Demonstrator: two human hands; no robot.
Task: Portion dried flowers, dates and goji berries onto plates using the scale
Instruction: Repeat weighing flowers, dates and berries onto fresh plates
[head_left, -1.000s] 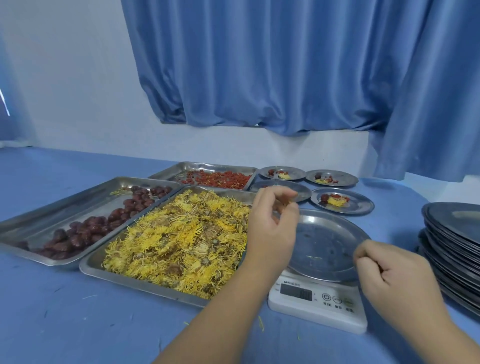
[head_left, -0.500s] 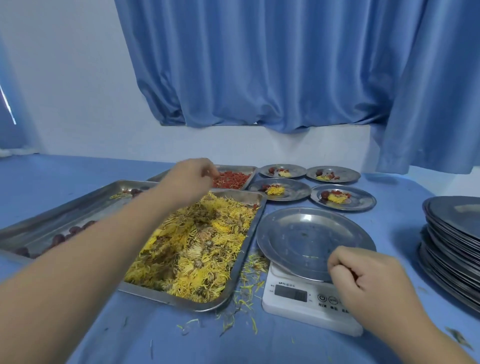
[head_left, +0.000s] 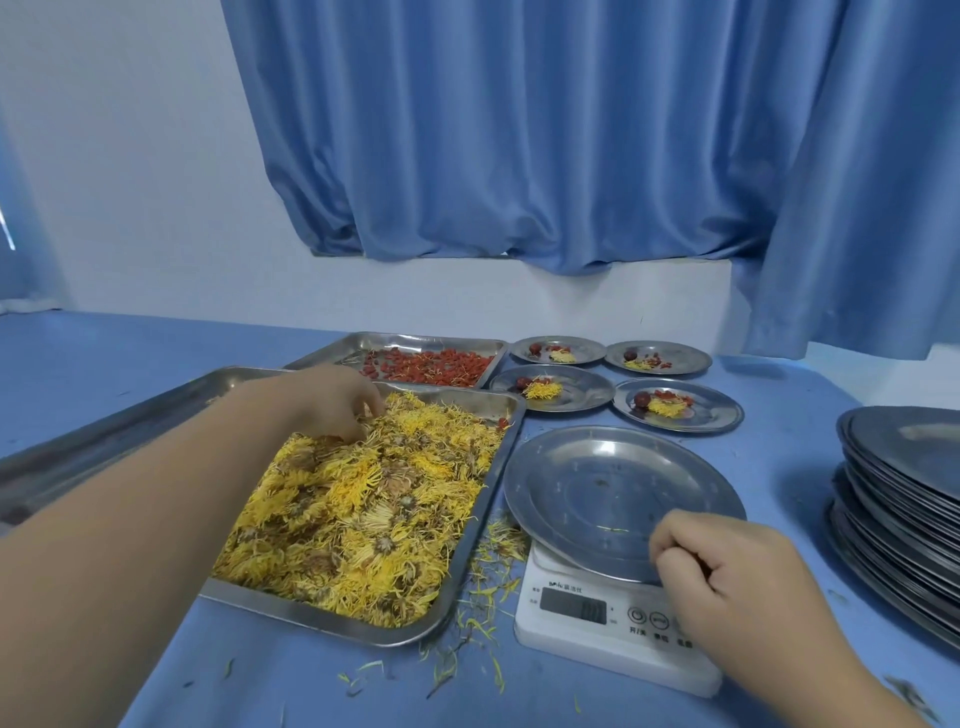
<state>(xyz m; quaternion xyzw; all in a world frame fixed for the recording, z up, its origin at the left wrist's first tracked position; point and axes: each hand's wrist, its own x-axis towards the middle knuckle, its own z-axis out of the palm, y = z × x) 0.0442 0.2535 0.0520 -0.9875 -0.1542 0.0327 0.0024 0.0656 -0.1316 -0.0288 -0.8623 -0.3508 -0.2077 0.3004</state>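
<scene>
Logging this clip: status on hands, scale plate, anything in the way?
Left hand pinching dried flowers in tray. Right hand curled at near rim of scale plate, grip unclear. Plate nearly bare. Nothing blocking tray-to-plate path.

Makeshift food-portioning workroom, not a fitted kitchen. White digital kitchen scale (head_left: 613, 623) on a blue-covered table (head_left: 779, 395); left of it, rectangular steel trays (head_left: 480, 519) of bulk yellow dried flowers (head_left: 363, 509) and red goji berries (head_left: 436, 364); right, tall stack of round steel plates (head_left: 904, 519); behind, bare white wall (head_left: 130, 182) and long blue fabric curtains (head_left: 519, 130).
</scene>
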